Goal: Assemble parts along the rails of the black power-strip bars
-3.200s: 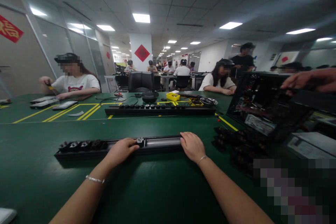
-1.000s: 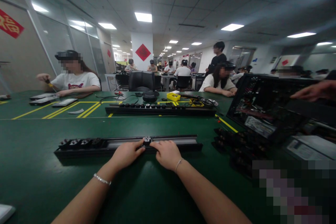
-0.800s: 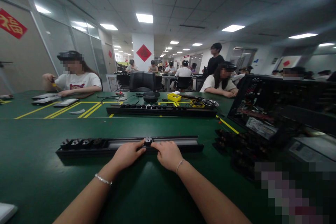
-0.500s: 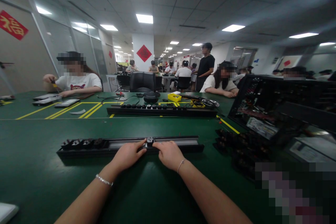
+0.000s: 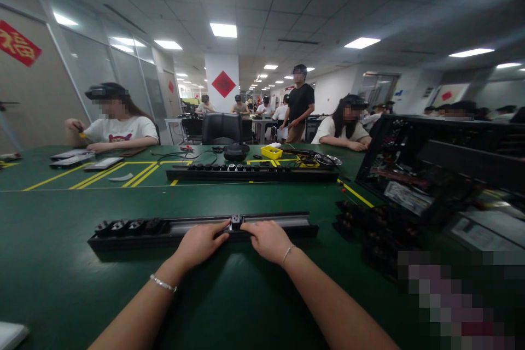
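A long black rail (image 5: 287,225) lies across the green table (image 5: 61,279) in front of me. Several black socket modules (image 5: 127,226) sit in its left end. One small module (image 5: 235,222) stands in the rail's middle. My left hand (image 5: 199,243) and my right hand (image 5: 266,239) rest on the rail's near edge on either side of that module, fingers curled, fingertips pinching it from both sides.
A second black rail (image 5: 250,173) full of modules lies farther back. A pile of loose black modules (image 5: 377,229) is at my right, beside an open computer case (image 5: 422,167). A yellow box (image 5: 271,151) and other people sit at the far side.
My right hand slid left along the rail from its right part to the middle module. A person in black walked left in the background. Another person's hand at the right is gone.
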`<state>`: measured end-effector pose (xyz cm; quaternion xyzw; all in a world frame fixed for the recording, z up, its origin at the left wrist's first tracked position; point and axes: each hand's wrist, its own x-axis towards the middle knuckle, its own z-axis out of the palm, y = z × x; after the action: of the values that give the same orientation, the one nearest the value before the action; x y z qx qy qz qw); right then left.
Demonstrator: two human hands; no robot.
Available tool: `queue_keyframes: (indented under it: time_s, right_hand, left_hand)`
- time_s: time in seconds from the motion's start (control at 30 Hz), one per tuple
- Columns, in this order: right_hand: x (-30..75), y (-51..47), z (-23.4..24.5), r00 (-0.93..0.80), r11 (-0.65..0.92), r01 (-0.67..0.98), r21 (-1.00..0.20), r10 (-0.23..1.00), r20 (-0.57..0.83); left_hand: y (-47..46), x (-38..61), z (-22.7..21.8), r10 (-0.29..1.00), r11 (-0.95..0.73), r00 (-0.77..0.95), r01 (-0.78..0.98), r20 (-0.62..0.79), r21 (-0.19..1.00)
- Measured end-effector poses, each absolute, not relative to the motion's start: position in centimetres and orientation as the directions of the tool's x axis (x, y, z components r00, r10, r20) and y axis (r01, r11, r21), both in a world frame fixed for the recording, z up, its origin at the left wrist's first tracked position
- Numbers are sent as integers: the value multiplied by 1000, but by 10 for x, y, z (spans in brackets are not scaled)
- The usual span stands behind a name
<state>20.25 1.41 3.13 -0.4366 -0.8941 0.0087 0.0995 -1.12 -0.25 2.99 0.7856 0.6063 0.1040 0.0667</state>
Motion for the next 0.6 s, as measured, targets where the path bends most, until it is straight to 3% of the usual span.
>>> queue_keyframes:
  time_s: [0.33,0.6]
  right_hand:
    - [204,17,26,-618,652,746,-132,753,228]
    - [210,16,30,-611,648,744,-163,759,224]
  left_hand:
    - [-4,-10,30,960,-279,267,932,85,231]
    - [-5,-9,20,899,-279,203,948,387,151]
